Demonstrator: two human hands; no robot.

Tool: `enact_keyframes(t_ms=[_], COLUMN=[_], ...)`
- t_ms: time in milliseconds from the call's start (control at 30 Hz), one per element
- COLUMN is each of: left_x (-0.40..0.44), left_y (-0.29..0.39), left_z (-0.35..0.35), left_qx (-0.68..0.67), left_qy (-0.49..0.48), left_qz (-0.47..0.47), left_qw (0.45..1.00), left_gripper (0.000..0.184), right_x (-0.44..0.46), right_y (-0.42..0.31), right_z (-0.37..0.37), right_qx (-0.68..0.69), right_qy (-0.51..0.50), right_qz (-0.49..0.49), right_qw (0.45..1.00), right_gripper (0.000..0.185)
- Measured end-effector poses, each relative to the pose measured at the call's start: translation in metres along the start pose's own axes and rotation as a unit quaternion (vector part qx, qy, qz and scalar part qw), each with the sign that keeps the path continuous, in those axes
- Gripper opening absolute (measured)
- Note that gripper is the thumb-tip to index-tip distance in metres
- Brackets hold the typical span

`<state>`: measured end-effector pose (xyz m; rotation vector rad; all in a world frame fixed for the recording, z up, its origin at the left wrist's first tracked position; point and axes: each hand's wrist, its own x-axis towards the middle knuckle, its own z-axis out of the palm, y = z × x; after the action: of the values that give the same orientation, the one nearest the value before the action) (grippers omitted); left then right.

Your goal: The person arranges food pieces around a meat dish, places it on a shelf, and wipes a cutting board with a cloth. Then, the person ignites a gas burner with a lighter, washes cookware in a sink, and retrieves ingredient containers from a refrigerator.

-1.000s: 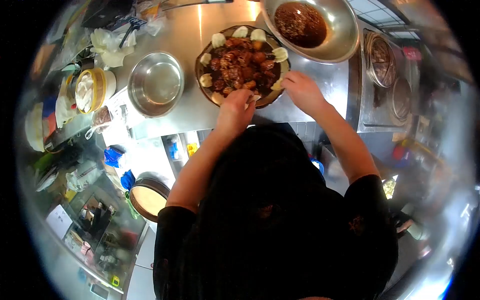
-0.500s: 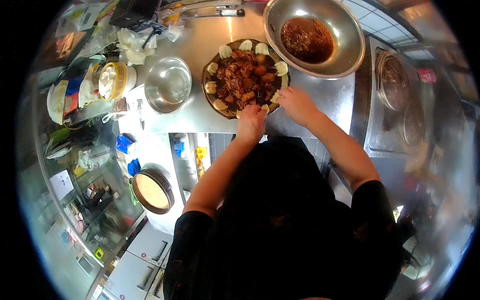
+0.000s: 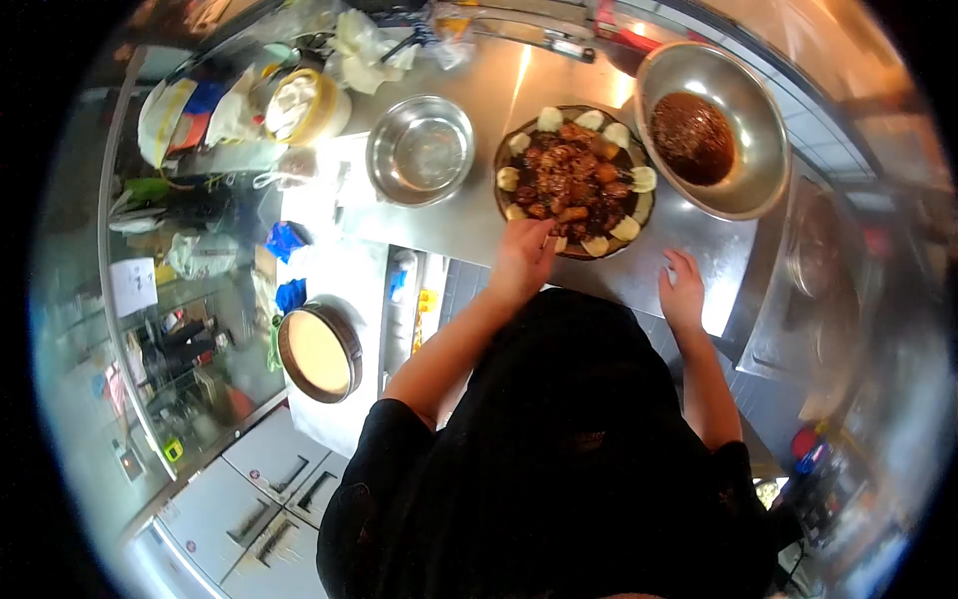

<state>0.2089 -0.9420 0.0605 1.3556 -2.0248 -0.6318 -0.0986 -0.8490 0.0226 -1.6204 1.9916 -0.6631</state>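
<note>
A round dark-rimmed plate [image 3: 499, 190] on the metal counter holds a heap of glossy brown braised meat chunks [image 3: 574, 180]. Pale, flat dough-like pieces [image 3: 642, 180] ring the heap. My left hand [image 3: 521, 262] is at the plate's near left edge, its fingers bent together over the rim. Whatever those fingers pinch, if anything, is hidden. To the right of the plate, my right hand [image 3: 683, 292] hovers over the counter's front edge, fingers apart and holding nothing.
Right of the plate stands a large steel bowl [image 3: 758, 180] with dark red-brown sauce. A smaller steel bowl [image 3: 420, 150] sits to the left. Further left are a yellow-rimmed tub [image 3: 324, 110] and, lower, a round steamer-like container [image 3: 349, 371]. A knife [image 3: 569, 47] lies at the back.
My right hand has left the plate's rim, moving right and opening. The left hand has shifted to the plate's near left edge. The whole view has swung, moving the counter rightward in frame.
</note>
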Motion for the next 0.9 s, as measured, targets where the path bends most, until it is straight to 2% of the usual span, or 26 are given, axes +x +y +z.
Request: enact_keyframes(t_ms=[67,100,167,267,333,367,400,467,600,633,700,833,900], left_x=[-0.006,-0.013,-0.021,-0.036,-0.036,-0.042,-0.037,-0.034,-0.02,-0.015,-0.004,0.037,0.049], left_y=[-0.025,-0.044,-0.069,-0.117,-0.126,-0.141,-0.138,-0.142,-0.149,-0.152,-0.157,-0.14,-0.143], left_z=[-0.025,-0.031,-0.054,-0.075,-0.079,-0.073,-0.075,-0.067,-0.042,-0.035,-0.021,-0.013,-0.009], left_qx=[-0.017,-0.07,-0.111,-0.212,-0.293,-0.34,-0.356,-0.38,-0.482,-0.509,-0.557,-0.578,-0.547], left_qy=[0.026,0.045,0.037,0.02,0.005,-0.003,-0.021,-0.061,-0.119,-0.119,-0.119,-0.144,-0.195], left_qz=[-0.088,-0.16,-0.253,-0.359,-0.417,-0.419,-0.437,-0.42,-0.404,-0.411,-0.429,-0.431,-0.401], left_qw=[0.996,0.984,0.96,0.909,0.86,0.842,0.826,0.822,0.768,0.747,0.701,0.677,0.709], left_gripper=[0.03,0.032,0.033,0.038,0.042,0.046,0.048,0.053,0.066,0.068,0.072,0.067,0.062], right_x=[-0.015,-0.023,-0.037,-0.047,-0.053,-0.055,-0.057,-0.058,-0.063,-0.069,-0.085,-0.13,-0.148], right_y=[0.006,0.008,0.011,0.004,-0.009,-0.015,-0.019,-0.034,-0.068,-0.073,-0.078,-0.079,-0.089], right_z=[0.008,0.012,0.02,0.035,0.04,0.045,0.052,0.06,0.068,0.067,0.069,0.077,0.078], right_qx=[0.004,0.006,0.006,0.01,0.018,0.012,-0.003,0.001,0.026,0.022,0.005,-0.014,0.016], right_qy=[0.031,0.047,0.052,0.037,0.026,0.025,0.054,0.056,0.058,0.066,0.072,0.088,0.098], right_qz=[0.031,0.047,0.091,0.143,0.181,0.183,0.143,0.143,0.197,0.181,0.211,0.264,0.317], right_qw=[0.999,0.998,0.994,0.989,0.983,0.983,0.988,0.988,0.978,0.981,0.975,0.96,0.943], right_gripper=[0.038,0.039,0.042,0.046,0.048,0.049,0.047,0.048,0.048,0.047,0.047,0.045,0.044])
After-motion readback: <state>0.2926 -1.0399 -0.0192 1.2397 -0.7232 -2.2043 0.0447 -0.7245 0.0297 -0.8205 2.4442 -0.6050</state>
